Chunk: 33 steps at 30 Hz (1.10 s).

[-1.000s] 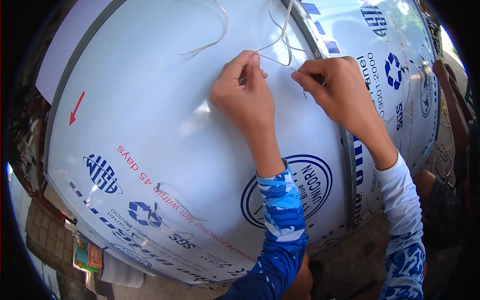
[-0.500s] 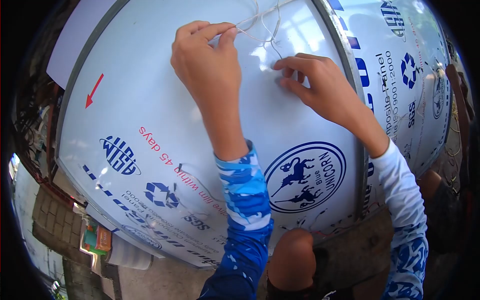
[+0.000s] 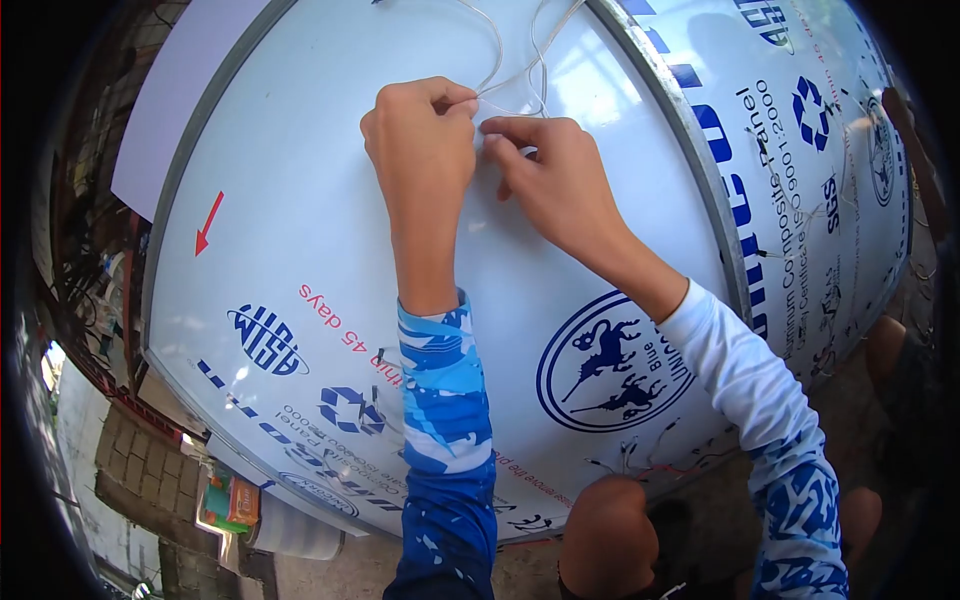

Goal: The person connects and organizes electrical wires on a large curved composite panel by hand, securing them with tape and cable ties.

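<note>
Hidden and cut-off parts

The thin white wires [image 3: 515, 45] run off the top edge; their ends vanish between the pinching left hand [image 3: 420, 140] and right hand [image 3: 545, 175].

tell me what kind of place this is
Probably an outdoor sign-making or wiring work spot: a film-covered composite panel, thin white wires pinched by both hands, and a brick wall below.

We reach both arms forward, our left hand [image 3: 420, 150] and right hand [image 3: 545, 180] side by side, fingertips nearly touching, each grip pinched thumb to forefinger.
</note>
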Motion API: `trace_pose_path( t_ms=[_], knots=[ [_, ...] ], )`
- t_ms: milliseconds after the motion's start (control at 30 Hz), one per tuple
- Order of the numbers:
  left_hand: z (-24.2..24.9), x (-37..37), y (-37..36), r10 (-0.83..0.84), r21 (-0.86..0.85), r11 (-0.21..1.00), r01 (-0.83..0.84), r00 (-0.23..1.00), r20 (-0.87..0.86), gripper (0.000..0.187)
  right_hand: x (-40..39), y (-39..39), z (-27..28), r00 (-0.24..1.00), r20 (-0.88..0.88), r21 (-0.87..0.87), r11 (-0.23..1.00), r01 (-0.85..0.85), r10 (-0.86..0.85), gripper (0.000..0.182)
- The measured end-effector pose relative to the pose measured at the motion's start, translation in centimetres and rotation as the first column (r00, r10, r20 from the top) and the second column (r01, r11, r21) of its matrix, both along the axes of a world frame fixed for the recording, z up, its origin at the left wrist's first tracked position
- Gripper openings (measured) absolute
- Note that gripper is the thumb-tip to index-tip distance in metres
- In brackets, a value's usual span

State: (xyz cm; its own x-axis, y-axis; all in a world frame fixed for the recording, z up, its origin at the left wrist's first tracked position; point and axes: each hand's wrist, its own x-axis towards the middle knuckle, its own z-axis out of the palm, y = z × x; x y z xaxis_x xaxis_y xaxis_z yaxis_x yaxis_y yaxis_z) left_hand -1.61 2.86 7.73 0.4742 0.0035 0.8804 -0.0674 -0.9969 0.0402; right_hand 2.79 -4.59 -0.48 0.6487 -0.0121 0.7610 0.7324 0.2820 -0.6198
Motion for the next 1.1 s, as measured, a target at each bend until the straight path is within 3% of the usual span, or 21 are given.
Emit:
trace_pose_path(
  t_ms=[33,67,100,167,200,267,300,367,467,633,833,900,1033,1100],
  knots=[
    [0.1,0.1,-0.1,-0.129,-0.163,0.978,0.127,0.992,0.0,0.011,-0.1,-0.3,0.2,1.0,0.001,0.0,1.0,0.009,-0.009,0.026],
    [0.1,0.2,-0.2,-0.254,-0.321,0.914,0.247,0.967,0.02,0.01,-0.2,-0.6,0.3,0.974,-0.13,0.128,0.977,-0.171,0.187,0.028],
    [-0.1,0.2,-0.4,-0.262,-0.323,0.912,0.254,0.965,0.02,0.01,-0.3,-0.9,0.5,0.892,-0.231,0.275,0.906,-0.323,0.388,0.03],
    [-0.6,0.5,-1.0,-0.44,-0.537,0.719,0.441,0.887,0.139,0.011,0.2,-1.5,0.5,0.871,-0.217,0.337,0.871,-0.358,0.441,0.03],
    [-1.1,0.6,-1.4,-0.446,-0.54,0.714,0.446,0.884,0.14,0.011,0.4,-1.8,0.5,0.842,-0.198,0.4,0.826,-0.398,0.502,0.03],
    [-2.1,1.0,-2.4,-0.545,-0.624,0.536,0.568,0.798,0.258,0.013,0.6,-2.3,0.5,0.852,-0.176,0.418,0.821,-0.388,0.493,0.029],
    [-2.5,1.4,-2.8,-0.549,-0.627,0.53,0.571,0.794,0.259,0.013,0.6,-2.6,0.5,0.858,-0.153,0.439,0.812,-0.385,0.49,0.028],
    [-3.5,2.3,-3.5,-0.597,-0.653,0.331,0.682,0.687,0.415,0.015,0.6,-3.5,0.4,0.826,-0.171,0.467,0.783,-0.412,0.537,0.025],
    [-4.4,2.8,-5.2,-0.608,-0.656,0.204,0.727,0.619,0.497,0.014,1.4,-4.7,-0.2,0.77,-0.174,0.513,0.724,-0.46,0.613,0.019],
    [-6.4,3.6,-7.1,-0.515,-0.629,0.313,0.712,0.684,0.517,0.01,2.8,-5.7,-1.1,0.764,-0.198,0.481,0.74,-0.471,0.615,0.017],
    [-8.2,4.2,-6.7,-0.442,-0.594,0.435,0.677,0.735,0.514,0.009,3.5,-6.6,-2.2,0.883,-0.175,0.227,0.89,-0.395,0.436,0.018],
    [-8.4,4.3,-6.8,-0.433,-0.575,0.463,0.674,0.739,0.517,0.009,3.9,-6.5,-2.4,0.945,-0.038,0.166,0.935,-0.313,0.324,0.017],
    [-8.1,4.1,-7.2,-0.381,-0.592,0.479,0.648,0.761,0.525,0.01,4.4,-6.2,-2.1,0.953,-0.007,0.173,0.939,-0.296,0.302,0.016],
    [-8.1,4.1,-7.3,-0.365,-0.598,0.475,0.646,0.763,0.534,0.01,4.7,-6.3,-2.0,0.912,-0.078,0.22,0.899,-0.379,0.404,0.016]
  ],
)
